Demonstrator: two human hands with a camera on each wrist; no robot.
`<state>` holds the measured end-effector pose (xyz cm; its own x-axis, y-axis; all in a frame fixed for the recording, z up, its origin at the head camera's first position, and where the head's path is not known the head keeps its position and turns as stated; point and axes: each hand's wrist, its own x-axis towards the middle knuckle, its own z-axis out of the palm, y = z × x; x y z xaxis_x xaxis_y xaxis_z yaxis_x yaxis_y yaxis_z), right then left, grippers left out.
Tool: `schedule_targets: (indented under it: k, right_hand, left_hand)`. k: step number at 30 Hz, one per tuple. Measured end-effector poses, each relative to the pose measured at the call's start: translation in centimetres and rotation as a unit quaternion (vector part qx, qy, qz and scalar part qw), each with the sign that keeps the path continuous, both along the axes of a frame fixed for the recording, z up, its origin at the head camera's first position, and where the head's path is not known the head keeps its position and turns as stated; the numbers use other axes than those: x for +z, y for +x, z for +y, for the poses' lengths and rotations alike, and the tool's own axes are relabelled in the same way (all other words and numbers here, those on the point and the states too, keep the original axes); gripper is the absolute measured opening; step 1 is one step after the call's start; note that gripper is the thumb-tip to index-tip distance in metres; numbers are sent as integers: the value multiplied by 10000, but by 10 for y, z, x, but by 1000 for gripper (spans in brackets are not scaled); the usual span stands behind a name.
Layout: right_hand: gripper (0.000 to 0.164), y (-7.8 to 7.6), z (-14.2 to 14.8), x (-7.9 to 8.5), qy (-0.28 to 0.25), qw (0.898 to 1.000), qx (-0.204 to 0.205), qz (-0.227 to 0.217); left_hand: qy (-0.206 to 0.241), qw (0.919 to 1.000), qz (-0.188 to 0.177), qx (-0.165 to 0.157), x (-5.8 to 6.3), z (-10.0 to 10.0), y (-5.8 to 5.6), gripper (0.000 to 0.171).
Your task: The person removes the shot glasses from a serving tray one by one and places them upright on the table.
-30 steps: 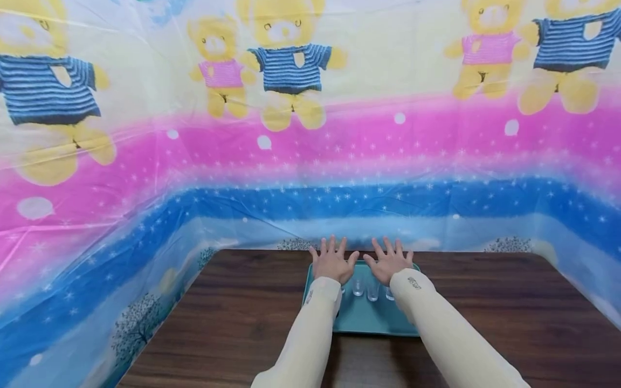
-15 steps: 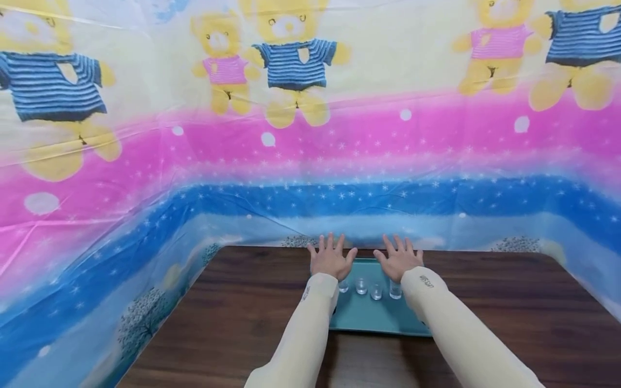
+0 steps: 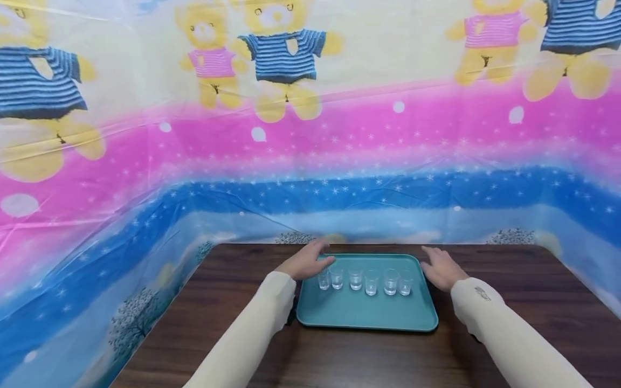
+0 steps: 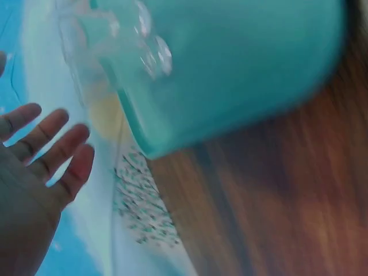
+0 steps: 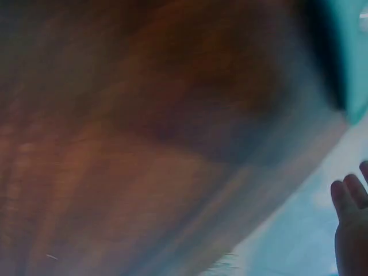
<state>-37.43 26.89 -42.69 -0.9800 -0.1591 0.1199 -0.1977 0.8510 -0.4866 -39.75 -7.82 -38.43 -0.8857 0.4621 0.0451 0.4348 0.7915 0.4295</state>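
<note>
A teal tray (image 3: 366,315) lies on the table with a row of several small clear glasses (image 3: 356,279) across its middle; each seems to have some clear matter at its base. My left hand (image 3: 304,262) is at the tray's far left corner, fingers extended and thumb apart, holding nothing; in the head view it overlaps the tray's edge. Off the tray's right side, my right hand (image 3: 443,269) has its fingers loosely extended and grips nothing. In the left wrist view the left hand (image 4: 43,155) is spread, apart from the tray (image 4: 241,69). The right wrist view is blurred.
The dark wooden table (image 3: 233,302) extends on both sides of the tray. Behind it and along the left hangs a printed cloth (image 3: 364,134) with bears, pink and blue bands.
Both hands have moved apart, from above the tray out to its left and right sides, and turned their palms inward. The whole row of glasses is now in sight.
</note>
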Motion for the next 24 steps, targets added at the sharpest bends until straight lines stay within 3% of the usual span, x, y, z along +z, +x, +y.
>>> schedule_targets:
  k: [4, 9, 19, 24]
  right_hand:
    - [52, 8, 14, -16, 65, 9995, 55, -299]
    - [51, 13, 16, -28, 227, 9993, 203, -215]
    - [50, 17, 17, -35, 323, 9989, 346, 3]
    - [51, 21, 18, -38, 230, 9989, 373, -146]
  left_hand:
    - [239, 9993, -131, -246, -11, -19, -2, 56]
    - [345, 9981, -232, -452, -24, -27, -4, 47]
    - [554, 9963, 29, -655, -30, -28, -5, 28]
    - [826, 9950, 203, -516, -29, -35, -10, 26]
